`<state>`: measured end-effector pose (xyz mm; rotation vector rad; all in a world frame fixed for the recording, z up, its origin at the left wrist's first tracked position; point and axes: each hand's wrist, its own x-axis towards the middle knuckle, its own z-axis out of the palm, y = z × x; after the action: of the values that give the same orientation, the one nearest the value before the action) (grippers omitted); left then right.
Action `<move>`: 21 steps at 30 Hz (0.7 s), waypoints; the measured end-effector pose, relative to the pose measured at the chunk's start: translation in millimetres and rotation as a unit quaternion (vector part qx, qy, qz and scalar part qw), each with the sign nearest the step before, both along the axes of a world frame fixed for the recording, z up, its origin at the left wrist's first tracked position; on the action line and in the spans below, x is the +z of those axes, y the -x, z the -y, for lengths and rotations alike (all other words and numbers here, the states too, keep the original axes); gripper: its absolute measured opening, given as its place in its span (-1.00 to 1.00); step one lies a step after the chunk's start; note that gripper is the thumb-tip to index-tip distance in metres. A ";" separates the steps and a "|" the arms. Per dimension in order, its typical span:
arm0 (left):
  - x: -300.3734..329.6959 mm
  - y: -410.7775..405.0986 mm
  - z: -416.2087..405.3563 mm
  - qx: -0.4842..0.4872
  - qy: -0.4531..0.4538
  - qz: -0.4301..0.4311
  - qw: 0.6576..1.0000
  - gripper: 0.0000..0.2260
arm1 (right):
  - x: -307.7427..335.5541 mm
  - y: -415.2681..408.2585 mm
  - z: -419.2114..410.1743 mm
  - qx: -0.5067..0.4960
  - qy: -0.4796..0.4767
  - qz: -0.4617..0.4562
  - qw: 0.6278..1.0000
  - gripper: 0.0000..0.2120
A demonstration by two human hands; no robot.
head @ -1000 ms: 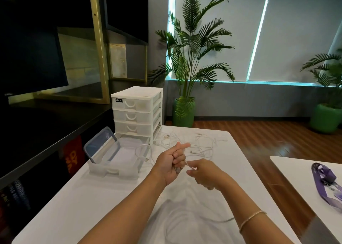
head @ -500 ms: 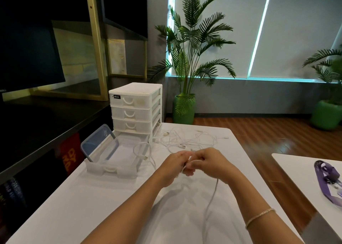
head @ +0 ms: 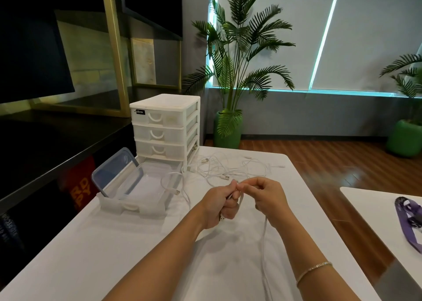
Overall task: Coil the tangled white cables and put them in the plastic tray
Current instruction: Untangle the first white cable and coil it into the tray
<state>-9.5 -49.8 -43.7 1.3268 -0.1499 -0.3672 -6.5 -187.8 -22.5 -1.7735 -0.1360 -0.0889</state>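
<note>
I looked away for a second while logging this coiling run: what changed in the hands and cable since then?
The left hand, open-fingered a second ago, closed round the white cable. The right hand moved up against it, pinching the cable, which now trails toward the person. The plastic tray, the cable tangle and the drawer unit stayed put.

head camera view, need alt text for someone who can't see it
Two hands meet over a white table: the left hand grips a partly coiled white cable and the right hand pinches it. Beyond lie tangled white cables, a clear plastic tray holding one cable, and a white drawer unit.
</note>
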 end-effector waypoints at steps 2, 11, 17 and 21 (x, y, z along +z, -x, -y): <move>-0.3 -4.1 -3.4 0.012 0.026 -0.011 1.000 -0.56 | -1.3 -2.8 -4.3 0.011 -0.011 -0.008 1.000 -0.95; -10.8 -19.2 -7.7 0.049 0.246 -0.087 0.964 -0.47 | -14.9 -1.3 -19.1 0.015 -0.033 -0.063 0.997 -0.89; -8.2 -25.2 -7.1 0.016 0.345 -0.088 0.934 -0.49 | -16.7 -7.8 -24.7 0.009 -0.045 -0.062 0.997 -0.82; -3.8 -25.8 -6.0 -0.004 0.325 -0.064 0.943 -0.50 | -19.1 -16.0 -33.8 0.011 -0.001 -0.028 1.000 -0.71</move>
<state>16.3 -43.8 -47.5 0.6460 -0.1507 -0.3686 9.5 -154.0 -41.6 -1.7708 -0.1152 -0.0229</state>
